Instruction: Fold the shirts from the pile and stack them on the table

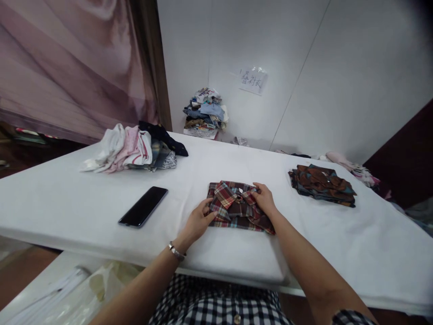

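Both hands are on the folded plaid shirt (237, 206), which lies flat on the white table (84, 198), near the front edge and roughly centre of view.

Left hand (198, 222) — at the shirt's left edge, fingers loosely curled, fingertips pinching or pressing the fabric edge; can't tell which. Silver bracelet (176, 252) on that wrist.

Right hand (264, 197) — on the shirt's upper right corner, fingers bent down onto the cloth near the collar area, thumb side toward the middle. Looks like a light grip on a fold, but whether the fabric is actually held or just pressed isn't clear.

Around it:
- Black phone (144, 206) lies face up to the left of the shirt, apart from it, angled diagonally.
- Second folded shirt (321, 184), brown and teal pattern, lies to the right, well apart from the plaid one.
- Loose heap of clothes (131, 148) at the far left of the table — white, pink, dark navy pieces, unfolded.
- Stack of mixed garments (205, 113) sits against the white wall (355, 67), behind the table's far edge.
- Paper note (253, 80) taped to the wall above and right of that stack; writing too small to read.
- More crumpled fabric (352, 166) at the far right edge of the table.

The person wears a black-and-white checked top, visible at the bottom of the frame.
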Tool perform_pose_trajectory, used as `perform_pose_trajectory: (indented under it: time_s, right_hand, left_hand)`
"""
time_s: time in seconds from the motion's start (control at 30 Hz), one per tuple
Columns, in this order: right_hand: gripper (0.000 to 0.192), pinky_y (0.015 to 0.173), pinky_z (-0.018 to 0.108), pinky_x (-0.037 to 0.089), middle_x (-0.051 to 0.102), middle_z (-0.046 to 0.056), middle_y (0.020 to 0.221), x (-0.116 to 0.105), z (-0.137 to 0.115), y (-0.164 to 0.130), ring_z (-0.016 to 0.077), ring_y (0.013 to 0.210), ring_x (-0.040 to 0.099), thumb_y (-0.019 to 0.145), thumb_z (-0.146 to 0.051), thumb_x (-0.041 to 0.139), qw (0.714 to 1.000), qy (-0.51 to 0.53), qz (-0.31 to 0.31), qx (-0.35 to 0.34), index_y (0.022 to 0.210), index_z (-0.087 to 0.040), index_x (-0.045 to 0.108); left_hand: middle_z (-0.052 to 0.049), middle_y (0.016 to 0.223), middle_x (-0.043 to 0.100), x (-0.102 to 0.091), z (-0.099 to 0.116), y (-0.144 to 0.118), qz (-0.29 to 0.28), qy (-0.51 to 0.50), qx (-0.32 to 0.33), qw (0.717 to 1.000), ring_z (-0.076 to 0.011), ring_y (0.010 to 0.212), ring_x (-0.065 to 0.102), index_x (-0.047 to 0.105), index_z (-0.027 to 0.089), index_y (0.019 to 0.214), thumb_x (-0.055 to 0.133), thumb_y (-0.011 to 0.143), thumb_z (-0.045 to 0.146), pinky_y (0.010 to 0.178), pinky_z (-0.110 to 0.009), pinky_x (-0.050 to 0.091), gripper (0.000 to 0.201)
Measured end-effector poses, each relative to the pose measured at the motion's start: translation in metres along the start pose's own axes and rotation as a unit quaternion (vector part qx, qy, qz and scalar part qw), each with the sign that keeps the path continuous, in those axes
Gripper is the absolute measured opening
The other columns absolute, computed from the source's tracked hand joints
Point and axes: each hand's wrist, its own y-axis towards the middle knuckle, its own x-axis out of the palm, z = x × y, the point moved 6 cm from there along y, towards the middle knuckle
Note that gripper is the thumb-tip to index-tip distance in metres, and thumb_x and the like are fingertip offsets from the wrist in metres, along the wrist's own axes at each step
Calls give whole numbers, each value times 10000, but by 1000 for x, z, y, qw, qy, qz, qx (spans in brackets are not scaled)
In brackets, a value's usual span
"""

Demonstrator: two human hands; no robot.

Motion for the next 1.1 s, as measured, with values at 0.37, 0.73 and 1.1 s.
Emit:
perform_pose_trajectory:
  time_s: [0.37,0.73,1.1]
  right_hand:
    - [394,941,422,489,689,84,1094,-1,20,-4,229,987,634,729,-286,588,998,40,-9,43,1101,-194,678]
    - [577,1139,566,227,385,126,1528,-29,-34,-57,321,1437,279,919,-536,437,991,-101,-77,-46,1406,-231,486]
    - [751,1193,506,56,160,101,1610,37,-46,-49,255,1495,94,922,-652,349,942,-121,-293,-110,1532,-223,258]
  left_hand:
    - [-71,919,721,-8,13,0,43,277,-29,959,-230,840,667,595,209,1154,502,893,326,705,-322,474,300]
    - [-154,1542,360,33,78,32,10,356,250,900,-306,1437,281,455,149,1391,434,940,428,1158,-518,240,531]
    - [-226,1529,342,68,24,39,-41,463,167,870,-352,1440,271,408,24,1428,379,940,454,1155,-535,230,651]
